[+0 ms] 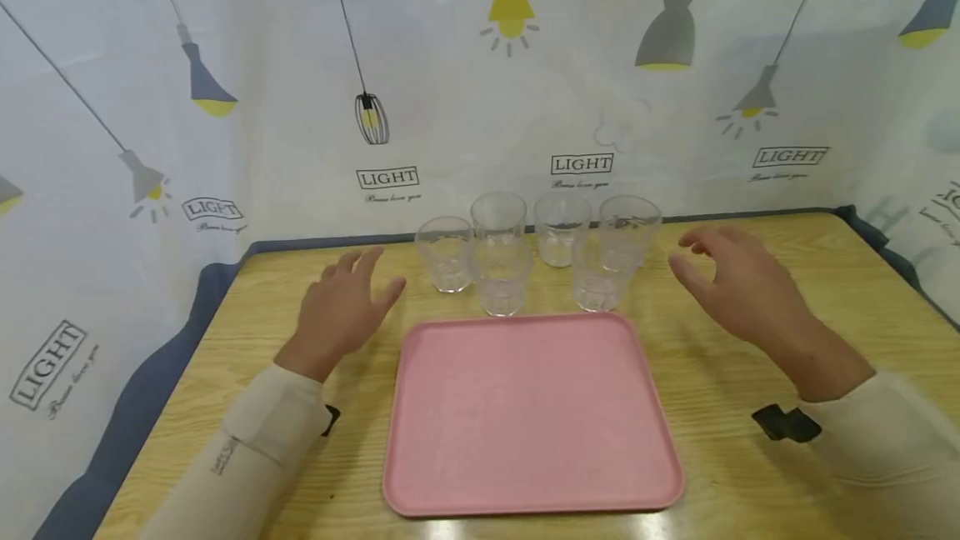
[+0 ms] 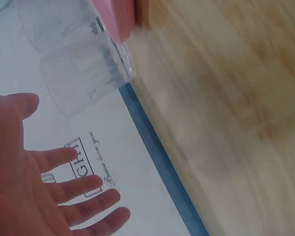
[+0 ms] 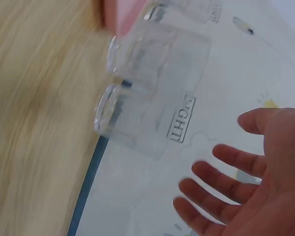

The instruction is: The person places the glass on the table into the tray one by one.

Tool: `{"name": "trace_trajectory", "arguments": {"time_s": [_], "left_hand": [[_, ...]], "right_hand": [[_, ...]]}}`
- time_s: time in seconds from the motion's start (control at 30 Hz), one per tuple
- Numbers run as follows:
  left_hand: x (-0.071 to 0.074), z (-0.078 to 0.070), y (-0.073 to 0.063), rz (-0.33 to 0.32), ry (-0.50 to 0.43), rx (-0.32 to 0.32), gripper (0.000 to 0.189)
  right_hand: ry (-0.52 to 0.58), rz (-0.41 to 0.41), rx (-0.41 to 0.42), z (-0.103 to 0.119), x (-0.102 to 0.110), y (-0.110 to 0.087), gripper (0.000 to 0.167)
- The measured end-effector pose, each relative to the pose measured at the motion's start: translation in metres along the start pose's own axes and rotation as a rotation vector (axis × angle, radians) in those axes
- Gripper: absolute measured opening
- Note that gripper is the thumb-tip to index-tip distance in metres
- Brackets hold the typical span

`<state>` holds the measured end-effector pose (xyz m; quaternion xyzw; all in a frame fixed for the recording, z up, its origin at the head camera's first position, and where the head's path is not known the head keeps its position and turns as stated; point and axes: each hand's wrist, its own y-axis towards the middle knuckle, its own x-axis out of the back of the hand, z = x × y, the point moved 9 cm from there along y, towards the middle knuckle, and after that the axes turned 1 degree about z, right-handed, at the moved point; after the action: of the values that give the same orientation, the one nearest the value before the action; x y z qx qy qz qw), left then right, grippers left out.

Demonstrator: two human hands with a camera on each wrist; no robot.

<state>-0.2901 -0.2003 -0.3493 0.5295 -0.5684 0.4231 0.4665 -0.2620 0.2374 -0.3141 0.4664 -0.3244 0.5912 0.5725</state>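
Several clear drinking glasses (image 1: 447, 261) stand upright in a cluster behind a pink tray (image 1: 534, 415). Some overlap in the head view, so their outlines are hard to separate. My left hand (image 1: 341, 302) hovers left of the cluster, its fingers spread and holding nothing. On the other side, my right hand (image 1: 742, 286) is raised beside the rightmost glass (image 1: 630, 227), with loosely bent fingers and nothing in them. The left wrist view has glasses (image 2: 83, 73) beyond the thumb, apart from the hand. From the right wrist, a glass (image 3: 132, 120) appears away from the fingertips.
The tray lies flat on a wood-grain table (image 1: 195, 407), in front of the glasses. A white curtain (image 1: 300, 107) printed with lamps hangs behind the table and along its sides. Its dark blue border (image 1: 180, 340) runs along the table edges.
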Motion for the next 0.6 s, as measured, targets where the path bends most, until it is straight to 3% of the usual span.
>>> {"name": "trace_trajectory", "arguments": {"time_s": [0.1, 0.2, 0.4, 0.6], "left_hand": [[-0.001, -0.009, 0.0, -0.009, -0.042, -0.018, 0.068], [-0.002, -0.019, 0.004, -0.017, -0.117, -0.03, 0.065], [0.0, -0.038, 0.02, -0.038, -0.242, -0.055, 0.066], [-0.008, -0.04, 0.03, 0.035, -0.265, -0.022, 0.078]], "right_hand": [[0.053, 0.027, 0.042, 0.013, -0.009, -0.009, 0.03], [0.087, 0.108, 0.079, 0.024, -0.026, -0.018, 0.016], [0.155, 0.327, 0.064, 0.034, -0.064, -0.027, 0.016], [0.182, 0.433, 0.072, 0.036, -0.084, -0.032, 0.019]]}}
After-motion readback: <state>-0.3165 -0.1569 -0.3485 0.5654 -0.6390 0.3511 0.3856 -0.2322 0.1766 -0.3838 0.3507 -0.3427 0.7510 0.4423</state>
